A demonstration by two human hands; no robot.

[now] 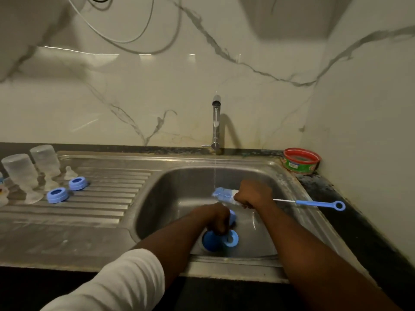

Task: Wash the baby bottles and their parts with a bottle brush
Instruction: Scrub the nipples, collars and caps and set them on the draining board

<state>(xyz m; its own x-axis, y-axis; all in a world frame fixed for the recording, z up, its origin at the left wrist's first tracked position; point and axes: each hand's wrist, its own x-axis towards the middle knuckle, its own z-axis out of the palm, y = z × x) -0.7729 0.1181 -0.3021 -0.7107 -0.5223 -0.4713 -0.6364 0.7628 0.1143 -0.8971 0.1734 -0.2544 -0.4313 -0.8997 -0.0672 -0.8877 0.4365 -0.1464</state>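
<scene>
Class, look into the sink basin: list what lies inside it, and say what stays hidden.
Inside the sink: the bottle brush under running water, gripped by the right hand; a blue ring beside a darker blue part. The left hand covers what it holds.

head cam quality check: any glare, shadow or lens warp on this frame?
Head view: dim warm light; bright glare streaks on the glossy marble-look wall; the steel tap casts a curved shadow to its right; wide-angle warp bows the stainless sink rim; the blue-handled bottle brush and clear upturned bottles look soft.
</scene>
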